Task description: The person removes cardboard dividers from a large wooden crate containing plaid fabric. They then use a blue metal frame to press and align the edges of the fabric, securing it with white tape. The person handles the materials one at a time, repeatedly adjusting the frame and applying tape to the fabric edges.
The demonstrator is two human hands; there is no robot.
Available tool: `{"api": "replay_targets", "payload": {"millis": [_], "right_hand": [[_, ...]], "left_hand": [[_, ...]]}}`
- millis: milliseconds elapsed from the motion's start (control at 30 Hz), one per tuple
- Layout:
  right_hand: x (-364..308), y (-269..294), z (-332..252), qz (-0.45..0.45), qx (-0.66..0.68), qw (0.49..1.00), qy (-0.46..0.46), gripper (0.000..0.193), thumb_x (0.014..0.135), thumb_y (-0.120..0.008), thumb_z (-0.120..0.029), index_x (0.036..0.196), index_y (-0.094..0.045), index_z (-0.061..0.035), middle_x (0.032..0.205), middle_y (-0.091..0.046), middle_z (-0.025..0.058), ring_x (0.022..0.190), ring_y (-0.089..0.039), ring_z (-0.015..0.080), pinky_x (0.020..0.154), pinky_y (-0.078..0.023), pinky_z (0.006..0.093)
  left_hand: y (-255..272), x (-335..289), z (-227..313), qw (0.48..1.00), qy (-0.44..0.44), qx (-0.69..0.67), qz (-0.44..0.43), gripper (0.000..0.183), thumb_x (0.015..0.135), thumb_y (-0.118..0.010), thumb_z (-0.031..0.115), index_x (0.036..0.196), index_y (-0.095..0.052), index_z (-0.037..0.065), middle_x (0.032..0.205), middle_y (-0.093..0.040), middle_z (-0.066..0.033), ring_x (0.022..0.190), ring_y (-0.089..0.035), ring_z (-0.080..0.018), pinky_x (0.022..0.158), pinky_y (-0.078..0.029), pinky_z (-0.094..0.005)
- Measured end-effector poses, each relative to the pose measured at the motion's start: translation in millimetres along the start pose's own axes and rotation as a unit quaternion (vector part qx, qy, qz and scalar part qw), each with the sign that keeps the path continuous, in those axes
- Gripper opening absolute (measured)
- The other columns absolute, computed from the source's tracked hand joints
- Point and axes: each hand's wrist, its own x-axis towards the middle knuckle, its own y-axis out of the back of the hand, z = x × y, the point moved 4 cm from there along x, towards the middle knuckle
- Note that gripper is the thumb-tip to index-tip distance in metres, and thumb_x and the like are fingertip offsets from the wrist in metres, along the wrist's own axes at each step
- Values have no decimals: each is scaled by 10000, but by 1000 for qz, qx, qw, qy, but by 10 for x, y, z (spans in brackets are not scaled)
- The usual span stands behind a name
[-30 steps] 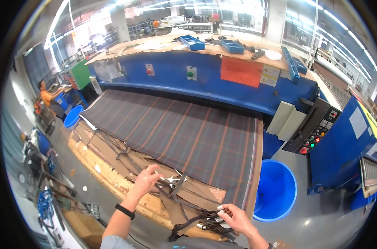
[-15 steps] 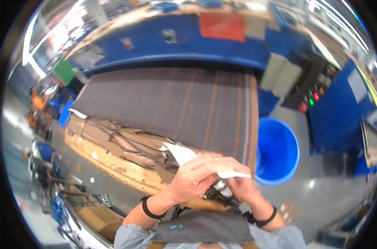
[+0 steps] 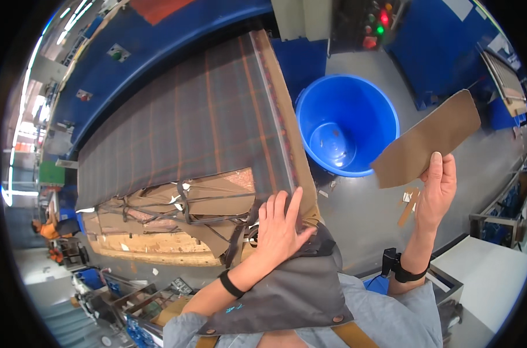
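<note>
In my right hand [image 3: 438,188], thumb on top, is a flat brown piece of cardboard [image 3: 429,142], with one ragged end and a rounded far end. It is held out to the right, over the floor beside the blue bin [image 3: 303,130]. My left hand [image 3: 280,227] lies with fingers spread at the near right corner of the dark plaid fabric [image 3: 188,110], its fingertips touching the fabric's edge. Offcuts and dark strips [image 3: 188,214] lie along the near side of the fabric, on the wooden table edge [image 3: 159,249].
The bin's inside shows only small bits at its bottom. A blue machine [image 3: 176,35] runs along the far side of the fabric. A control panel [image 3: 379,26] with lit buttons stands beyond the bin. Scraps [image 3: 408,203] lie on the floor, and a white-topped table [image 3: 484,269] stands at right.
My hands have moved apart, and the view has turned right. The white piece is no longer in my hands. My right hand now holds the cardboard out to the right; my left rests on the fabric.
</note>
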Motion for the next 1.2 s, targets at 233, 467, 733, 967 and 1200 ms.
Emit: {"api": "replay_targets", "payload": {"millis": [233,467,733,967,1200], "right_hand": [[22,23,191,-15,-17,999,-36,178,1100,-531,-165,1090,-630,-18,846,-629,-14,715,-565,44,662,-503,223],[92,-311,207,-186,-55,974,-118,158,1081,-553,-142,1014,-625,-18,778,-628,-3,640,-599,70,576,-494,245],[-5,-1321,-34,-441,-6,893,-93,183,1051,-601,-185,973,-605,-20,727,-614,34,584,-598,102,565,-494,274],[213,-2360,1431,-424,-129,872,-206,254,1047,-548,-207,1025,-617,36,726,-697,131,529,-677,198,524,-547,354],[289,-2690,1346,-423,-238,859,-162,273,1005,-580,-212,1025,-672,45,833,-731,238,620,-721,337,669,-583,450]], "left_hand": [[-234,106,-273,998,26,64,13,573,751,-829,172,1261,-598,53,1051,-590,-91,1042,-578,-275,883,-438,-411],[518,-103,-521,945,181,-158,222,68,924,-693,8,956,-634,9,786,-555,-61,624,-519,-139,569,-447,-290],[1033,-325,-782,831,249,-328,374,48,1025,-618,55,1044,-596,17,889,-589,33,748,-510,-23,641,-434,-218],[1131,-274,-792,853,246,-294,354,48,997,-638,34,985,-594,19,883,-534,43,746,-455,-22,628,-383,-207],[1120,-258,-742,875,233,-254,341,83,939,-682,7,947,-600,22,820,-499,18,691,-427,-59,604,-372,-236]]}}
